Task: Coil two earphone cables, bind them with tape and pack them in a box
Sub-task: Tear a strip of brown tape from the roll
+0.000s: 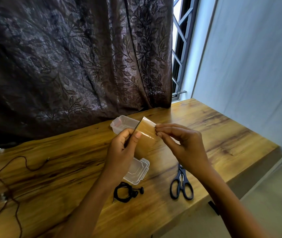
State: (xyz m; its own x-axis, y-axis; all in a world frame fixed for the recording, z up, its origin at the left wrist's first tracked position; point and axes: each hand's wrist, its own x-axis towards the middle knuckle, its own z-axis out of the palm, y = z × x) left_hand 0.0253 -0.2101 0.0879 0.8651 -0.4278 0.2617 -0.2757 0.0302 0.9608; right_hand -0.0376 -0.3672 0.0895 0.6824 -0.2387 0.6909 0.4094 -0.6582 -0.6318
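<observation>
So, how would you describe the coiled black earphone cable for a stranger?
Start at the wooden table below the dark leaf-patterned curtain. Near its front edge, just in front of the clear plastic lid and left of the black-handled scissors, lies the black earphone cable. It alone is wound into a small ring; the reddish-brown cable at the far left sprawls loose.

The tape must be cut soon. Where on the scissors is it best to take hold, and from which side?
Take the scissors by the two handle loops, from above on the near side. They lie flat on the table, loops toward the person, shut blades pointing away, toward the right hand, which pinches the tape.
</observation>
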